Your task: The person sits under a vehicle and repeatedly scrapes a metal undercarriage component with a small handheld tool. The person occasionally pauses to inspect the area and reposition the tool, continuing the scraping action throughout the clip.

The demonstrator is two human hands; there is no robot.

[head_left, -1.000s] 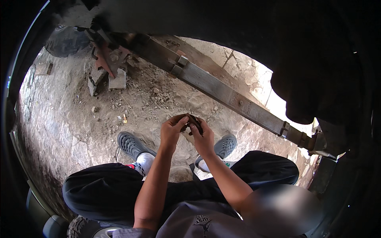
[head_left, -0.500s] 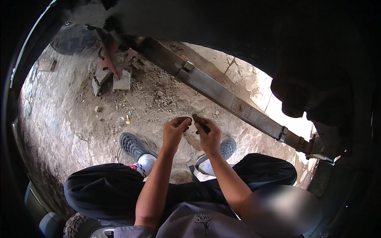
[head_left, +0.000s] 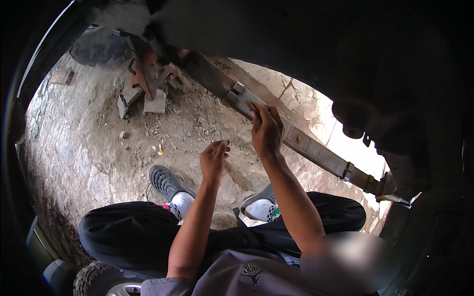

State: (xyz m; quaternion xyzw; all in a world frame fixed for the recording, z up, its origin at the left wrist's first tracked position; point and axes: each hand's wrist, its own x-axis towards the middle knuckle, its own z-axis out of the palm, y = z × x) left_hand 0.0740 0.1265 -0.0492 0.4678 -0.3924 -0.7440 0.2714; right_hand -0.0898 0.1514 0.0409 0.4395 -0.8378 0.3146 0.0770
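Note:
A long steel leaf spring (head_left: 308, 144) with metal clamps slants across the view from upper left to lower right, under a dark vehicle body. My right hand (head_left: 268, 130) is raised in front of its middle, fingers bent together toward the thumb. Whether it touches the steel, and what it holds, I cannot make out. Lower and to the left, my left hand (head_left: 213, 162) is closed in a pinch above the dirt floor; anything between its fingertips is too small to name. A flat brown strip (head_left: 236, 176) lies on the ground between my hands and feet.
A red metal stand (head_left: 141, 79) and broken stone blocks (head_left: 155, 102) sit at the upper left, with rubble around them. Another block (head_left: 61, 77) lies further left. Dark bodywork hangs overhead and right. A tyre (head_left: 96, 281) shows at the lower left.
My right hand has moved up and away from my left hand to the leaf spring; the dark strip seen in it before is no longer clear. My left hand has stayed nearly in place.

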